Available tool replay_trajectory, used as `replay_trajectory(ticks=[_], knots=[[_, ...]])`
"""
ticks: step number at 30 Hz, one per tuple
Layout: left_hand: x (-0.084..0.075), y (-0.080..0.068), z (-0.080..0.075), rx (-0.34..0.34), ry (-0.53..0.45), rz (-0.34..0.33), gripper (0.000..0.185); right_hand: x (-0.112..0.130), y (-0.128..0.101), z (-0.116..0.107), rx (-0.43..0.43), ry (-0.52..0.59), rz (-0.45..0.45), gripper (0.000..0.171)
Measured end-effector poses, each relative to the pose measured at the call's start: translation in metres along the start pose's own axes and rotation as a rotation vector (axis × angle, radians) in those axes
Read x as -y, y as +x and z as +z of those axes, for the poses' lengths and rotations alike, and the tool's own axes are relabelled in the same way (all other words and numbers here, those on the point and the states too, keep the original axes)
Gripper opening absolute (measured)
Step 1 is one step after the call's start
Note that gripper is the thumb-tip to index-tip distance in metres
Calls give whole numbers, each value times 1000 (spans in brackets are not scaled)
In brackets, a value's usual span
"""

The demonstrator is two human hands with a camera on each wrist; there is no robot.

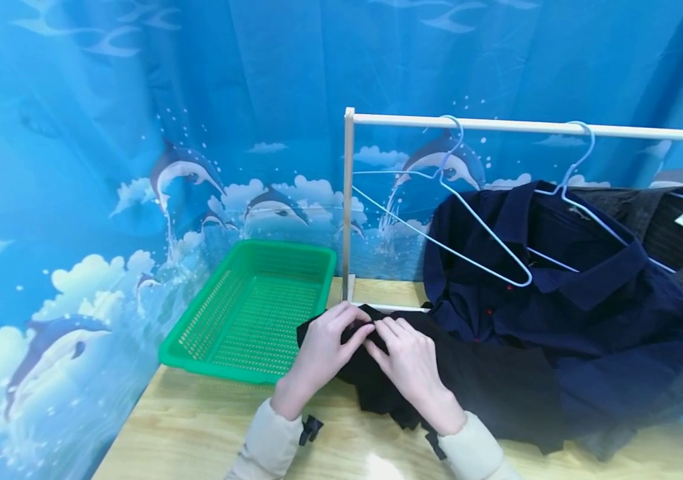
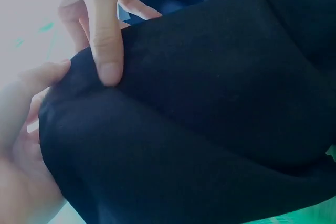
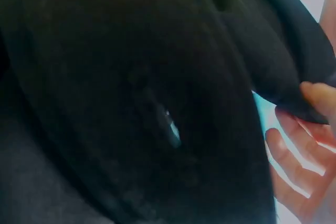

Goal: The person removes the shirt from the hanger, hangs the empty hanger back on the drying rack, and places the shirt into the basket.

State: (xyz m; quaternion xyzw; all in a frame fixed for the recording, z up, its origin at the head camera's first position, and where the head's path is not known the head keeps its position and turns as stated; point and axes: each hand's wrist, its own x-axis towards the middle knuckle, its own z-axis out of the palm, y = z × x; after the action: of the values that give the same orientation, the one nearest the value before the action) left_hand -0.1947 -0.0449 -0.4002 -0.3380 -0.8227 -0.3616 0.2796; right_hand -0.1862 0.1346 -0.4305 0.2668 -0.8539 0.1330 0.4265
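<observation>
Over the wooden table, both hands hold a black garment [image 1: 497, 383] that spreads out to the right. My left hand [image 1: 325, 348] pinches its upper left edge, fingers bent toward the thumb. Close beside it, nearly touching, the right hand [image 1: 409, 357] pinches the same edge. The left wrist view shows the dark cloth [image 2: 205, 93] stretched between the two hands, a thumb pressed on its face. In the right wrist view, light shows through a narrow slit [image 3: 170, 129] in the cloth. Folds hide some of the fingertips.
A green basket [image 1: 197, 363] stands left of the hands. Behind them rises a white rack [image 1: 389, 119] carrying a bare blue hanger [image 1: 437, 239], a navy shirt [image 1: 605, 327] on a hanger, and a dark striped garment [image 1: 665, 247]. The table [image 1: 179, 427] runs beneath.
</observation>
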Motion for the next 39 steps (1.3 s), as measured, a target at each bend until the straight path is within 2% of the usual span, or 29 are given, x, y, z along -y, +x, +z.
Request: replay_trajectory(ticks=[5,11,14,17,22,26,30,33,36,39], knots=[[-1,1,2,16,28,-7,8,-9,1,-7,-5,13,7,18],[-3,1,5,73,34,-7,17,-30,6,-29,-33,3,39,29],[-3,0,7,125,41,-21,27,-43,4,-42,-35,-15,51,35],[-2,-2,12,212,69,-31,36,-57,-4,-51,-5,-29,70,41],[-1,-9,29,410,130,-32,46,-77,-30,-53,112,-100,83,44],[-2,-18,46,560,164,-32,50,-85,-53,-50,262,-147,67,41],[-3,-27,58,658,224,-27,50,-87,-71,-53,431,-130,63,37],[-4,-31,62,696,273,-38,51,-88,-79,-58,489,-83,54,39],[-3,-33,65,708,292,-59,52,-95,-81,-67,457,-58,49,45],[-2,-34,67,700,283,-70,53,-106,-81,-81,373,-87,80,46]])
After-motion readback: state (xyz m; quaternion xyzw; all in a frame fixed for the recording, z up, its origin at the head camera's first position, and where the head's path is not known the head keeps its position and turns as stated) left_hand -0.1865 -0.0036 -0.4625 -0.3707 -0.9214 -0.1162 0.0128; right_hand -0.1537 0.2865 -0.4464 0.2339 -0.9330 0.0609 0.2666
